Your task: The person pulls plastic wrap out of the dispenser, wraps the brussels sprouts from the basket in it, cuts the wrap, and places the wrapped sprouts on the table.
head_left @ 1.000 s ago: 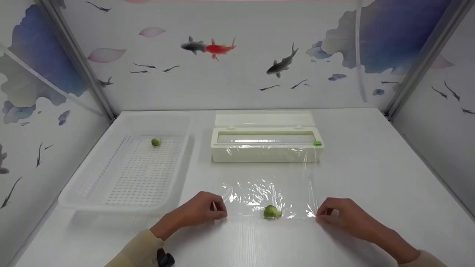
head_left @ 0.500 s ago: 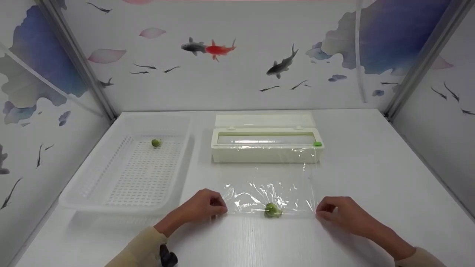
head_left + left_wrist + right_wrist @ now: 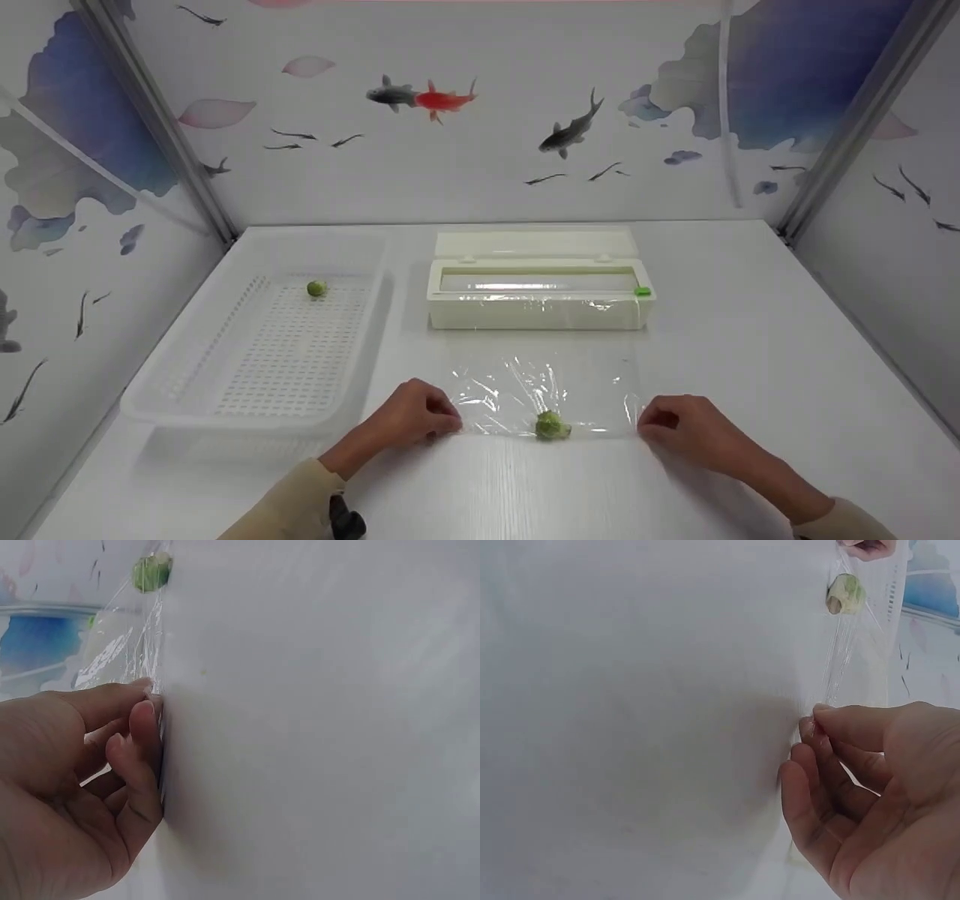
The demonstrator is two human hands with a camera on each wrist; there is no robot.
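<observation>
A sheet of clear plastic wrap (image 3: 510,390) runs from the cream wrap dispenser (image 3: 536,313) toward the front of the table. My left hand (image 3: 416,412) pinches its near left corner between thumb and finger, low over the tabletop. At the near right corner my right hand (image 3: 697,435) pinches the wrap the same way. Between the two hands, at the sheet's near edge, sits a small green Brussels sprout (image 3: 552,425); its pale cut end shows in the right wrist view. The wrap appears to lie against or over the sprout; I cannot tell exactly which.
The dispenser's lid (image 3: 534,243) is raised at the back, and a green slider (image 3: 643,291) sits at its right end. On the left stands a white perforated basket (image 3: 135,409) with another sprout (image 3: 316,289) inside. Printed panels enclose the white table (image 3: 750,315).
Both hands have shifted slightly away from the front edge with the wrap's near edge. The wrap's creases and reflections have altered around the sprout, which stays almost in place.
</observation>
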